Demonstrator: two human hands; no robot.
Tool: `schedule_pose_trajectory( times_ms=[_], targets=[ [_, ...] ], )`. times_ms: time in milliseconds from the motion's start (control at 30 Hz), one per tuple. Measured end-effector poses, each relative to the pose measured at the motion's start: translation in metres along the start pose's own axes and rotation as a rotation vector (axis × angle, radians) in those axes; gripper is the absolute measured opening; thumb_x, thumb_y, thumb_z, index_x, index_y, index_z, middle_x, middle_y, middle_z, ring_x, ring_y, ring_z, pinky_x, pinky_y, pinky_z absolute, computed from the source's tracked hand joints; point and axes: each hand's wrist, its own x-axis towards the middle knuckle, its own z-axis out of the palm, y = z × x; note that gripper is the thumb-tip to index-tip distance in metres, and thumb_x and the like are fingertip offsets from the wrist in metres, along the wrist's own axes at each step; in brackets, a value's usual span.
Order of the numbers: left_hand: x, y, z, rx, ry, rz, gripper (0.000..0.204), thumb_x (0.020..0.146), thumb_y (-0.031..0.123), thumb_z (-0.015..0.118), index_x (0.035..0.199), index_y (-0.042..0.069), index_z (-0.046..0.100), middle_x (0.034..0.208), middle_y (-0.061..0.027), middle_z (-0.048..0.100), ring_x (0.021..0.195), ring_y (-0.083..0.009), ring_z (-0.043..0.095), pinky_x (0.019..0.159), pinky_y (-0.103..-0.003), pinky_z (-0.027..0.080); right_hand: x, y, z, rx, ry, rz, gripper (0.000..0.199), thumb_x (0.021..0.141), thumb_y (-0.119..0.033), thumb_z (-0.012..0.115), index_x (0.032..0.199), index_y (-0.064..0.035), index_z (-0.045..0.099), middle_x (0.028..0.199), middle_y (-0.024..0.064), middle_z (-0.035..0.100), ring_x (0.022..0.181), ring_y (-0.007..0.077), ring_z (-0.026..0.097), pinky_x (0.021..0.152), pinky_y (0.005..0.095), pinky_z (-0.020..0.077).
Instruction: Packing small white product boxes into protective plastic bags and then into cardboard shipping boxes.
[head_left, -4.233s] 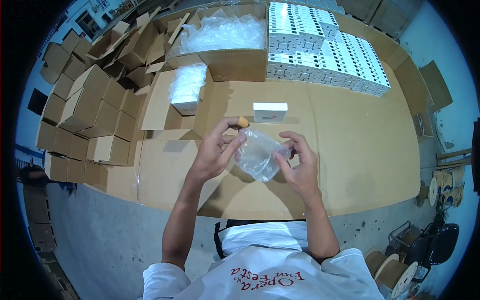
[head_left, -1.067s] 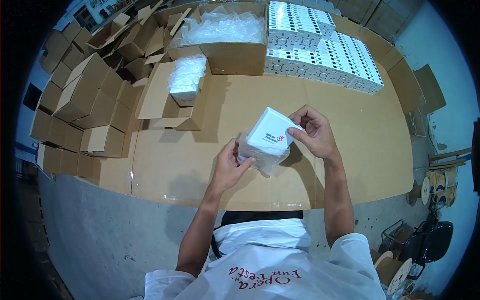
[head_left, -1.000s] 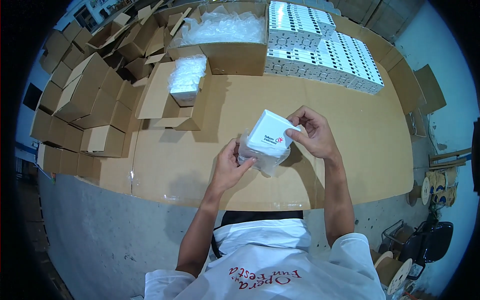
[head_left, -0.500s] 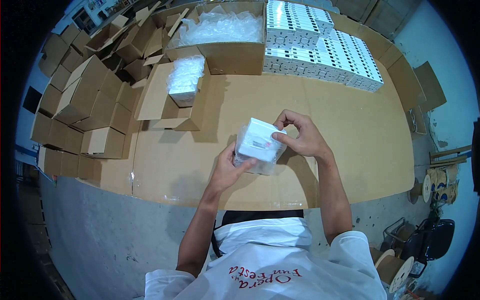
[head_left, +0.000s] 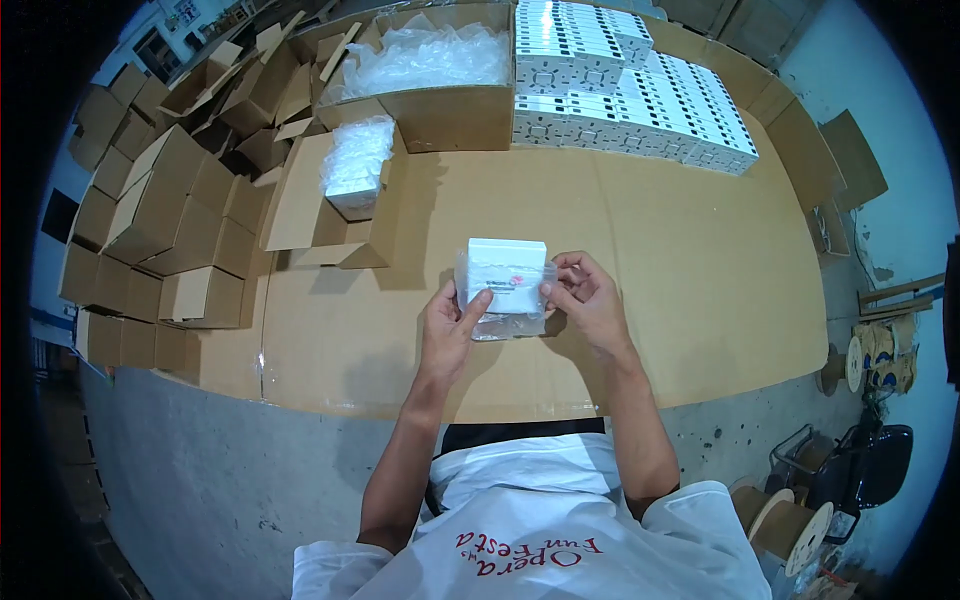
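Observation:
A small white box (head_left: 508,254) is partly inside a clear bubble-wrap bag (head_left: 508,326), its white end showing beyond the bag's mouth. My left hand (head_left: 450,325) grips the bagged box at its left side, thumb lying across the front. At the right edge, my right hand (head_left: 585,295) pinches the bag's plastic between thumb and fingers. Both hands hold it above the cardboard-covered table (head_left: 700,300), near the middle. Back and left of it stands an open carton (head_left: 375,245) with a row of bubble-wrapped white boxes (head_left: 357,165) inside.
At the back, a large carton (head_left: 460,118) holds loose bubble-wrap bags (head_left: 430,60). White boxes (head_left: 640,110) are stacked to its right. Brown cartons (head_left: 170,210) pile up on the left. A black chair (head_left: 870,470) and cable reels (head_left: 790,530) stand on the floor at right.
The bagged box has turned more upright and sits slightly lower. My right hand has moved down from its top corner to the bag's right edge.

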Motion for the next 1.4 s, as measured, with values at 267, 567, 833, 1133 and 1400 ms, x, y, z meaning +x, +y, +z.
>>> schedule_pose_trajectory(
  times_ms=[267,567,833,1133,1400],
  targets=[
    [0.003,-0.002,0.004,-0.071,0.018,0.030,0.036,0.106,0.022,0.052,0.130,-0.003,0.056,0.119,-0.0097,0.066,0.111,-0.0176,0.064,0.098,-0.036,0.053,-0.004,0.009,0.002,0.039,0.123,-0.018,0.007,0.096,-0.008,0.068,0.099,-0.0035,0.064,0.085,-0.0004,0.065,0.077,0.0063,0.058,0.067,0.0226,0.0475],
    [0.002,0.011,0.012,-0.181,0.092,0.086,0.032,0.106,0.025,0.052,0.123,0.000,0.065,0.118,-0.0075,0.067,0.111,-0.0168,0.061,0.100,-0.036,0.050,-0.006,-0.006,0.007,0.126,0.109,-0.142,0.005,0.096,-0.008,0.068,0.098,-0.0041,0.065,0.094,0.0024,0.069,0.086,0.0080,0.060,0.078,0.0243,0.0486],
    [0.025,0.014,0.003,-0.062,0.069,0.216,0.031,0.106,0.025,0.054,0.118,0.000,0.067,0.116,-0.0048,0.066,0.111,-0.0144,0.059,0.102,-0.033,0.044,0.009,-0.011,0.010,0.165,0.096,-0.226,0.006,0.097,-0.008,0.066,0.100,-0.0050,0.063,0.115,0.0106,0.072,0.094,0.0083,0.061,0.084,0.0245,0.0487],
    [0.037,0.012,0.032,-0.040,0.066,0.243,0.033,0.096,0.014,0.070,0.124,-0.003,0.065,0.111,-0.0057,0.067,0.104,-0.0133,0.062,0.094,-0.029,0.050,0.018,-0.004,0.014,0.187,0.157,-0.213,0.026,0.095,-0.006,0.068,0.119,-0.0022,0.059,0.117,0.0115,0.070,0.105,0.0117,0.062,0.089,0.0269,0.0507],
    [0.034,0.008,0.010,0.214,-0.029,0.149,0.030,0.089,0.002,0.073,0.117,-0.004,0.068,0.115,-0.0096,0.068,0.114,-0.0181,0.061,0.092,-0.032,0.054,0.014,0.002,-0.004,-0.004,0.013,-0.102,0.029,0.092,0.000,0.068,0.120,-0.0020,0.069,0.125,0.0136,0.066,0.113,0.0165,0.062,0.094,0.0287,0.0528]
  ],
)
